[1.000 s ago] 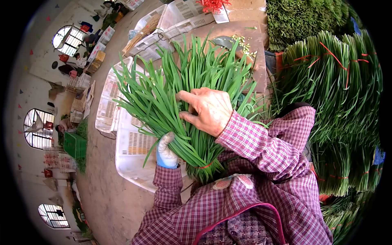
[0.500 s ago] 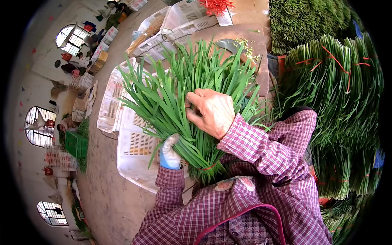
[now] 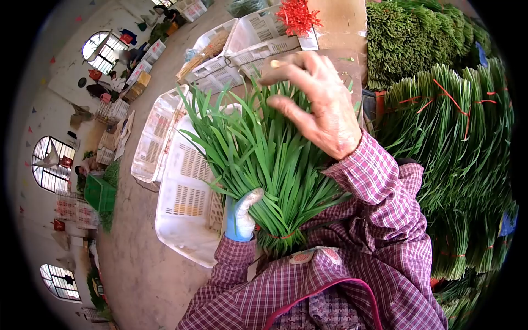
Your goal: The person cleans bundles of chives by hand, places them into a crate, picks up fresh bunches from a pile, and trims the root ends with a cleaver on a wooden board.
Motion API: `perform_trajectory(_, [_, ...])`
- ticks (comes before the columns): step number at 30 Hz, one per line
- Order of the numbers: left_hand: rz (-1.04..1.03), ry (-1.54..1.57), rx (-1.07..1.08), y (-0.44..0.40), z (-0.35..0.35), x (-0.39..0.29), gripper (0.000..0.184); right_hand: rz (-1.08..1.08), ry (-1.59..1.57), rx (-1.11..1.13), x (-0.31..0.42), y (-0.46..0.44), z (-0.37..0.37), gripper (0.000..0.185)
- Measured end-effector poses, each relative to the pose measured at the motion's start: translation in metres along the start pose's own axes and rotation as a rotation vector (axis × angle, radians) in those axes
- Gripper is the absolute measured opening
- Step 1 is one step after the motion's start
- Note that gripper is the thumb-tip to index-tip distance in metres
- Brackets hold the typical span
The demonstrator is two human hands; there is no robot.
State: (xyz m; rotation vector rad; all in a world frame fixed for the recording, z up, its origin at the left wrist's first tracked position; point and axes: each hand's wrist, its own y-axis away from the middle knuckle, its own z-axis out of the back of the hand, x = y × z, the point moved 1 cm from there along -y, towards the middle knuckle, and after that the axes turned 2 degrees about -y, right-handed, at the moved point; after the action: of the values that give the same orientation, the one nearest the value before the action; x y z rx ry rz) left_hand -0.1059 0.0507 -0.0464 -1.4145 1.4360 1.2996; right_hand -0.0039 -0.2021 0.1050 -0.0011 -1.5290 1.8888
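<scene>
Some risk of green bundle splaying from slack clasp by left hand at 7 o'clock, seemingly empty right hand half-open at 1 o'clock.

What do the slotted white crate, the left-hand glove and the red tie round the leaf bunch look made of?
White crate: likely moulded plastic, smooth, scuffed; slots and rounded rim suggest it.
Glove: perhaps coated fabric, matte; blue and off-white areas, can't confirm.
Red tie: plastic or coated wire, can't tell which; thin bright-red band.
</scene>
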Motion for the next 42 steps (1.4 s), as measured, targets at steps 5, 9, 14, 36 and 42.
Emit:
perform_trajectory(5, [-0.070, -0.158, 0.083, 0.005, -0.002, 0.004, 0.037, 0.268, 0.123, 0.142, 0.008, -0.016, -0.014, 0.018])
perform_trajectory(9, [-0.051, -0.136, 0.075, 0.005, -0.011, -0.001, 0.035, 0.330, 0.250, 0.252, 0.002, -0.014, -0.023, 0.016])
perform_trajectory(14, [-0.081, -0.175, 0.072, 0.006, -0.018, -0.004, 0.033, 0.342, 0.302, 0.270, 0.001, -0.011, -0.029, 0.012])
perform_trajectory(36, [-0.044, 0.246, 0.063, -0.019, -0.001, -0.029, 0.045, -0.469, -0.175, 0.513, 0.034, 0.120, -0.012, 0.061])
perform_trajectory(42, [-0.141, 0.004, 0.003, 0.002, -0.013, -0.034, 0.057, -0.400, -0.442, 0.307, 0.058, 0.108, -0.063, 0.060])
